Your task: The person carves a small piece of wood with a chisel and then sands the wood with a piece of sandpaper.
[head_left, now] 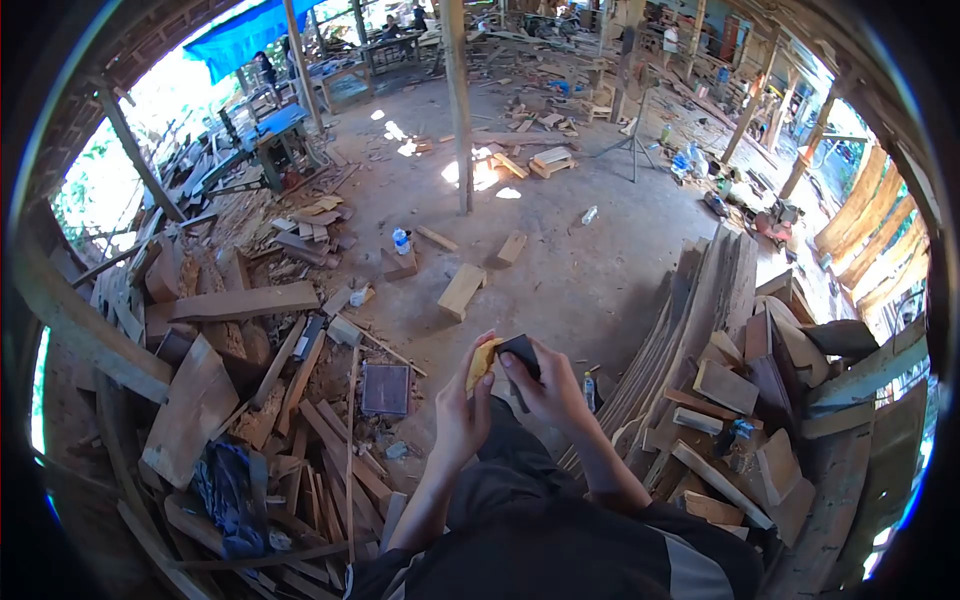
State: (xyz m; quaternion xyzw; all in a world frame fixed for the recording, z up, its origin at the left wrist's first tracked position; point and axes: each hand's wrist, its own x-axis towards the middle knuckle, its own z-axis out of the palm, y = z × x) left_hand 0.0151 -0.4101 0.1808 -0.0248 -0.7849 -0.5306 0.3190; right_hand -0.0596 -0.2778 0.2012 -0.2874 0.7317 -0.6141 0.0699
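Note:
In front of my lap, my left hand (463,412) is closed around a small yellow piece (482,364) with an uneven outline. Beside it, my right hand (553,388) grips a dark, flat-sided block (521,351), the thumb and fingers wrapped on its sides. The two pieces are held close together, with the block's left edge right at the yellow piece. My palms hide part of both. Below them are my dark trousers (510,465).
Wood offcuts (330,440) pile up at left, with a dark square board (386,389) by their edge. Long planks (690,320) and more scraps lie at right. Ahead are wooden blocks (462,291), a water bottle (402,241) and a post (458,120).

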